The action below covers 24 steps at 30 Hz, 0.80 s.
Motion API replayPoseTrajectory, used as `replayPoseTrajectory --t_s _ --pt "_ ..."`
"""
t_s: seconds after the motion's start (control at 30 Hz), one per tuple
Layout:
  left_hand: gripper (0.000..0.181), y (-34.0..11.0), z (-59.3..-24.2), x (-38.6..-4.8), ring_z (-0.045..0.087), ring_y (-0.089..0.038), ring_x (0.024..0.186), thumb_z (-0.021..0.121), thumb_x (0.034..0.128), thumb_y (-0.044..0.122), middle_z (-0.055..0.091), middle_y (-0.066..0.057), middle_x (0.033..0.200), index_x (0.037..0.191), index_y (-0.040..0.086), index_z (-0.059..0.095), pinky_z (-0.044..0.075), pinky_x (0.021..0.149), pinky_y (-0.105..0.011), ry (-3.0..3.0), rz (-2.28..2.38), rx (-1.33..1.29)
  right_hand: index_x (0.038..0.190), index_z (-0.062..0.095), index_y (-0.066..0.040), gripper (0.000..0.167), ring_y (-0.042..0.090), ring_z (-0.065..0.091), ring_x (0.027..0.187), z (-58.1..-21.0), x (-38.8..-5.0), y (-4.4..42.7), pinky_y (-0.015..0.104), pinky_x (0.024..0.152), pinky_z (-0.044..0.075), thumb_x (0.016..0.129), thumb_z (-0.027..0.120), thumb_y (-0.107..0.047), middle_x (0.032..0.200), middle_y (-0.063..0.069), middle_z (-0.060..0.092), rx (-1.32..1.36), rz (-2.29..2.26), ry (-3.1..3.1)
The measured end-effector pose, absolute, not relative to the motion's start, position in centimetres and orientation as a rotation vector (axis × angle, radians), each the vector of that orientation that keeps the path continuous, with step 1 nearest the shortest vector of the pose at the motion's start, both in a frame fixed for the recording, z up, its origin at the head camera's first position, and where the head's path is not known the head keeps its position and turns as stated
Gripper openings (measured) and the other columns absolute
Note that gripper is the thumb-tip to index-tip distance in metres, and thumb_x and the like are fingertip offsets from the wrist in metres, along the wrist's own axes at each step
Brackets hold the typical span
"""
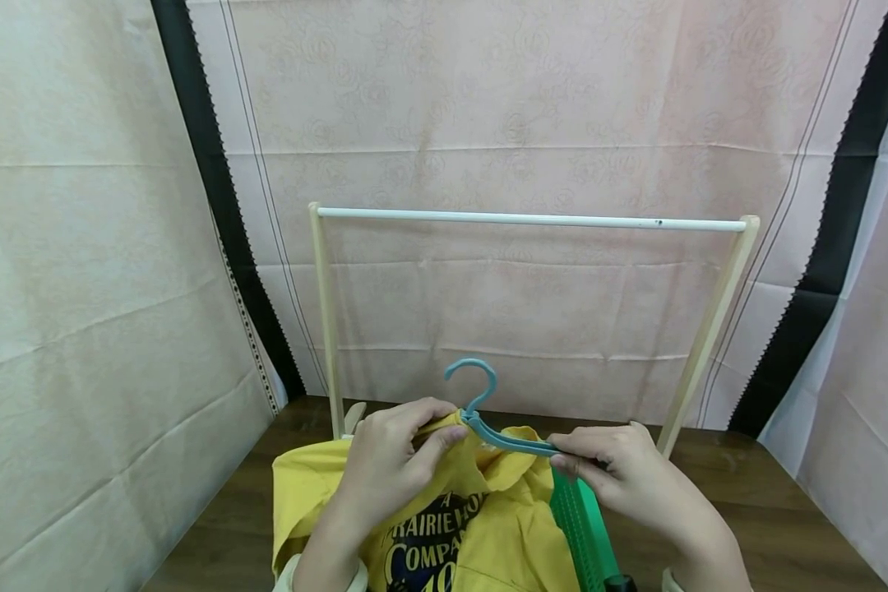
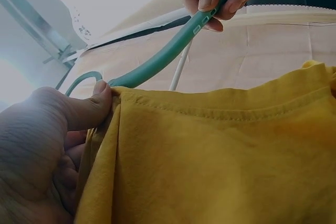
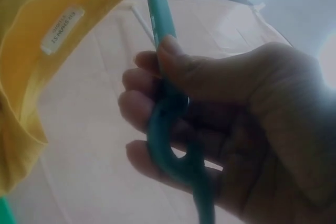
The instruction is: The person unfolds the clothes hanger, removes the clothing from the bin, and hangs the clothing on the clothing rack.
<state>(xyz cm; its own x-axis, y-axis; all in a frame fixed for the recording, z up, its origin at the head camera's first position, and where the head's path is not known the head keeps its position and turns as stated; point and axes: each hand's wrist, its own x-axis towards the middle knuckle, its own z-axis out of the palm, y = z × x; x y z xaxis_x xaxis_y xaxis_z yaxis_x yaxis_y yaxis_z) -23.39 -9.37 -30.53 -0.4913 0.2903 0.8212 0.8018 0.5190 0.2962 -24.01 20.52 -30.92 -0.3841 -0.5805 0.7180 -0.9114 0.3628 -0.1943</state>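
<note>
A yellow T-shirt (image 1: 521, 538) with dark printed lettering hangs spread in front of the person. The left hand (image 1: 394, 460) pinches its neckline edge between thumb and fingers, close to the hook of a blue-green clothes hanger (image 1: 514, 444). One end of that hanger is held by the right hand (image 1: 622, 469), thumb on one side and fingers curled behind, as the right wrist view shows. The hanger's other arm is hidden behind the left hand and the shirt. A white label (image 3: 62, 29) shows inside the collar. In the left wrist view, the shirt's collar (image 2: 220, 106) runs across below the hanger.
Behind the hands stands a clothes rack with a white bar (image 1: 525, 219) and cream posts. A green basket (image 1: 585, 526) sits partly under the shirt, on a brown wooden table (image 1: 762, 510). Pale fabric walls (image 1: 518, 99) with black edging enclose the table.
</note>
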Motion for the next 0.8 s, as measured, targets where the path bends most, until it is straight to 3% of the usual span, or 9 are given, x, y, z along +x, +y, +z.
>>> replayPoseTrajectory --t_s 0.13,0.3,0.43,0.57,0.67,0.8 --pt "0.01 -9.5 -30.6 -23.7 0.05 0.005 0.06 0.07 0.0957 0.033 0.064 0.021 0.081 0.095 0.024 0.073 0.042 0.052 -0.016 -2.026 -0.891 -0.854 0.11 0.073 -0.019 0.03 -0.002 0.061 0.072 -30.6 -23.8 20.3 0.012 0.063 0.049 0.087 0.076 0.001 0.094 -0.013 0.071 1.246 0.744 -2.103" --pt "0.011 -9.6 -30.5 -23.9 0.048 0.006 0.057 0.07 0.0956 0.035 0.064 0.021 0.079 0.095 0.024 0.074 0.04 0.049 -0.015 -2.016 -0.864 -0.795 0.121 0.069 -0.023 0.032 0.002 0.067 0.092 -30.1 -22.9 19.9 0.015 0.072 0.054 0.093 0.073 -0.006 0.111 -0.013 0.069 1.145 0.758 -2.181" --pt "0.012 -9.6 -30.4 -24.1 0.043 0.007 0.053 0.071 0.0952 0.035 0.065 0.019 0.078 0.095 0.023 0.074 0.036 0.047 -0.014 -1.988 -0.807 -0.76 0.124 0.069 -0.016 0.042 0.011 0.068 0.103 -29.5 -21.9 19.5 0.017 0.082 0.054 0.088 0.073 0.005 0.117 -0.005 0.07 1.15 0.795 -2.04" --pt "0.014 -9.5 -30.4 -24.2 0.04 0.008 0.049 0.072 0.0944 0.034 0.068 0.016 0.079 0.095 0.021 0.075 0.034 0.046 -0.013 -1.968 -0.761 -0.732 0.121 0.069 -0.005 0.036 0.016 0.07 0.101 -29.1 -21.4 18.6 0.018 0.088 0.052 0.088 0.069 0.009 0.113 0.004 0.072 1.293 0.845 -1.829" --pt "0.016 -9.6 -30.4 -24.2 0.041 0.007 0.048 0.071 0.095 0.034 0.07 0.013 0.08 0.095 0.019 0.075 0.034 0.045 -0.013 -1.962 -0.765 -0.73 0.127 0.065 -0.004 0.034 0.018 0.069 0.105 -29.3 -21.2 17.6 0.022 0.089 0.053 0.093 0.067 0.001 0.119 0.005 0.07 1.425 0.867 -1.861" --pt "0.015 -9.6 -30.2 -23.9 0.045 0.005 0.051 0.07 0.0962 0.032 0.07 0.011 0.082 0.097 0.018 0.075 0.036 0.046 -0.014 -1.944 -0.82 -0.749 0.143 0.055 -0.01 0.045 0.016 0.059 0.124 -30.3 -21.3 16.3 0.032 0.098 0.051 0.101 0.065 -0.022 0.137 -0.004 0.061 1.414 0.834 -2.248"
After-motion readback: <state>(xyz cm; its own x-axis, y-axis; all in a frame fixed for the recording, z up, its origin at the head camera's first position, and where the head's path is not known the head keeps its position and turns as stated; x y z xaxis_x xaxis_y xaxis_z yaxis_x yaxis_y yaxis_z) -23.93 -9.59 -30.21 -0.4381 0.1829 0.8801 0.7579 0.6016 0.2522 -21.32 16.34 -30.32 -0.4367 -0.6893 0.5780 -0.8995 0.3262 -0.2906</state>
